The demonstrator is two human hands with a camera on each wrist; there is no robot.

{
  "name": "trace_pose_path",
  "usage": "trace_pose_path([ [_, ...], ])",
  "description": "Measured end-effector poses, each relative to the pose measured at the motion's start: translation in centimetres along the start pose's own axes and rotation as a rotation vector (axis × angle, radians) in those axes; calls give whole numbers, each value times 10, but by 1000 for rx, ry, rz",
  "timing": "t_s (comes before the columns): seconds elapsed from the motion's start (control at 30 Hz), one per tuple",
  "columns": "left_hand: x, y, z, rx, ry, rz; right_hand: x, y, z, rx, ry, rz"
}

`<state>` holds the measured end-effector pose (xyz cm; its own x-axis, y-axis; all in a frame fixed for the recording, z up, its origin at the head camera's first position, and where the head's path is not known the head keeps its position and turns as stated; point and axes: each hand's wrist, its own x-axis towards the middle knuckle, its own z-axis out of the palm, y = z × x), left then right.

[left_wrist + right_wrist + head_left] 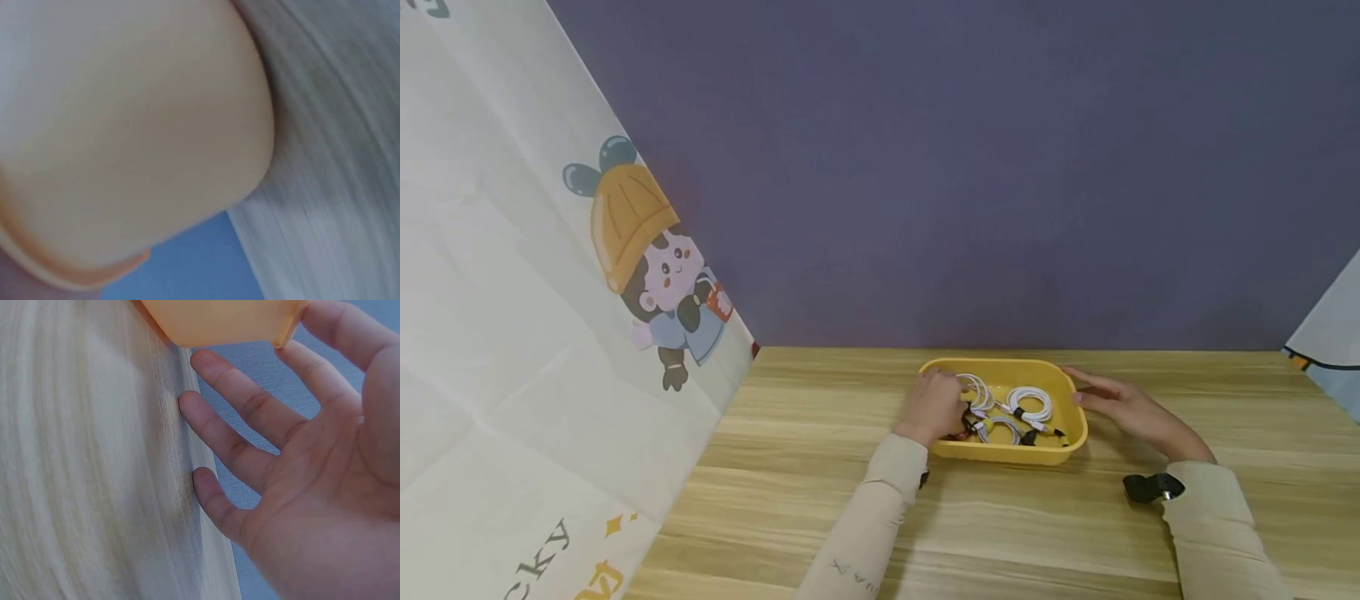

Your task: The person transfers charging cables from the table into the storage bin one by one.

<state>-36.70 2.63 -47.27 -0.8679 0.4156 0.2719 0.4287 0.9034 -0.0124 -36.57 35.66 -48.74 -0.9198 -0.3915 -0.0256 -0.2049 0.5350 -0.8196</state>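
Note:
A yellow plastic bin (1007, 452) stands on the wooden table and holds several coiled cables. Over its left rim reaches my left hand (934, 404), fingers bent down inside beside dark cables, the fingertips hidden; I cannot tell whether they pinch one. A white coiled cable (976, 392) lies right beside that hand. Farther right are another white coiled cable (1030, 403) with a black tie and a grey coiled cable (998, 431). My right hand (1126, 410) touches the bin's right end, thumb and index finger at the rim, other fingers spread in the right wrist view.
The wooden table (820, 467) ends at a dark blue-grey panel (985, 183) just behind the bin. A white sheet with a cartoon figure (662, 267) hangs on the left. In the left wrist view the bin's outer wall (144, 125) fills most of the picture.

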Motion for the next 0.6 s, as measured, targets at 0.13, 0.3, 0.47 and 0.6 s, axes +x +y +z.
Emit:
trace_pose_path([
  [0.13,-2,-11,-4,-158,136,-23,1,-1,1,-4,7,-8],
  [0.3,-8,-30,-6,-320,288,-117,1,-2,1,-12,9,-10],
  [0.47,-16,-49,-3,-389,285,-237,0,-3,1,-16,9,-17],
  [0.6,-21,-57,-2,-430,246,-292,0,-2,1,-20,15,-11],
])
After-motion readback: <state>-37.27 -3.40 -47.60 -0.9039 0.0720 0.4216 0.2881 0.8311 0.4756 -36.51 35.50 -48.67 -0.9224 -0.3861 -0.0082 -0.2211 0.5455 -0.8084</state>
